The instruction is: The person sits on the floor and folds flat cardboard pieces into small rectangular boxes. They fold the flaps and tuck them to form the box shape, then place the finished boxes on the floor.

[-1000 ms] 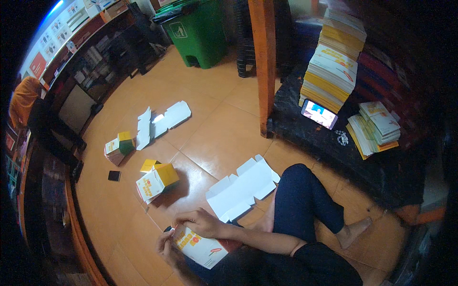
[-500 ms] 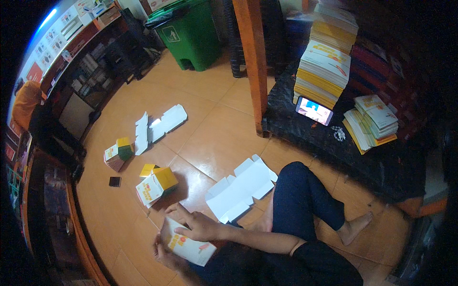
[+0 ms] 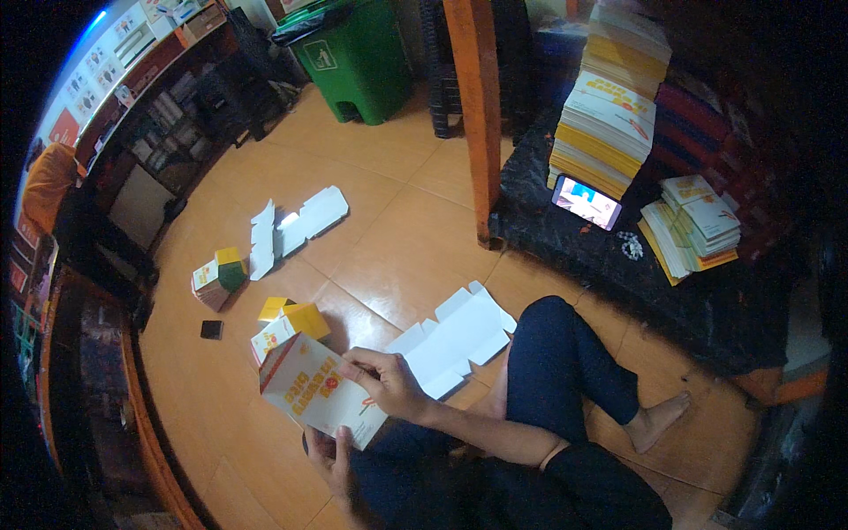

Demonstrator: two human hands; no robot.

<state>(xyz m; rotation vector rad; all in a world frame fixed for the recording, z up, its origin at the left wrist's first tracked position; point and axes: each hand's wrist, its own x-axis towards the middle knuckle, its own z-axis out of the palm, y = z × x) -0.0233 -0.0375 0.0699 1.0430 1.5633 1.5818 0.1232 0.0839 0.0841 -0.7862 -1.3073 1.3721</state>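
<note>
Over my lap I hold a white carton (image 3: pixel 305 389) with orange lettering and a red edge, tilted with its printed face up. My left hand (image 3: pixel 334 466) grips its lower edge, thumb on the printed side. My right hand (image 3: pixel 389 382) pinches its right side, fingers closed on it. Just beyond the carton, and partly hidden by it, is a folded white and yellow box (image 3: pixel 307 320). To the right lies an unfolded white box blank (image 3: pixel 450 340), beside my bent knee.
Farther off are another box blank (image 3: pixel 305 228), a small box (image 3: pixel 220 276) and a dark square object (image 3: pixel 211 329). A black-covered low platform (image 3: pixel 565 256) carries a tall carton stack (image 3: pixel 605 115), a lit phone (image 3: pixel 586 203) and a bundle (image 3: pixel 693 221). A wooden post (image 3: pixel 475 115) and green bin (image 3: pixel 358 62) stand behind.
The carton has been raised and turned, so its printed face shows larger and covers part of the box behind. My right hand has shifted slightly right; my left sits lower on the carton's edge.
</note>
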